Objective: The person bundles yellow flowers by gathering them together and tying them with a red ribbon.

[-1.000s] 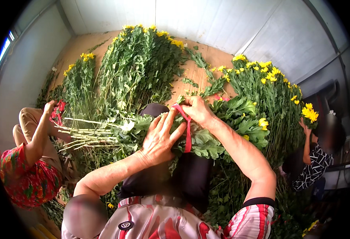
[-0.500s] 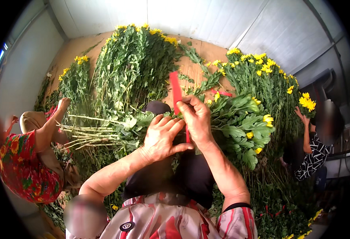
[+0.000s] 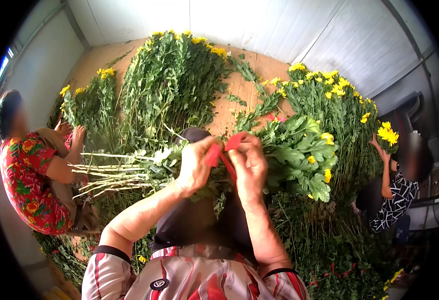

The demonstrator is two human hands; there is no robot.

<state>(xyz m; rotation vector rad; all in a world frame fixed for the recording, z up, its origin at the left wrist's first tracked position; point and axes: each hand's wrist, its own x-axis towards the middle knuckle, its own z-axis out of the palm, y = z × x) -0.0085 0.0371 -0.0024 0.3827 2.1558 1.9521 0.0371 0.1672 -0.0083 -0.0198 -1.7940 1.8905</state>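
- Wall [image 3: 239,30], pale, behind everything
- Heap [image 3: 174,90] of yellow flowers, leafy stems piled in front of the wall
- Co-worker [image 3: 34,185] in a red floral shirt, at the left
- Bunch [image 3: 297,155] lying across the person's lap, cut stems to the left, blooms to the right
- Left hand [image 3: 197,165], over the bunch, fingers curled closed on one ribbon end, slightly blurred
- Right hand [image 3: 249,167], just beside it, thumb and fingers pinching the ribbon
- Ribbon [image 3: 235,141], red, between both hands above the bunch

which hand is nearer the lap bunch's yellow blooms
Right: the right hand is left of the yellow blooms, with leaves between; the left hand is farther left.
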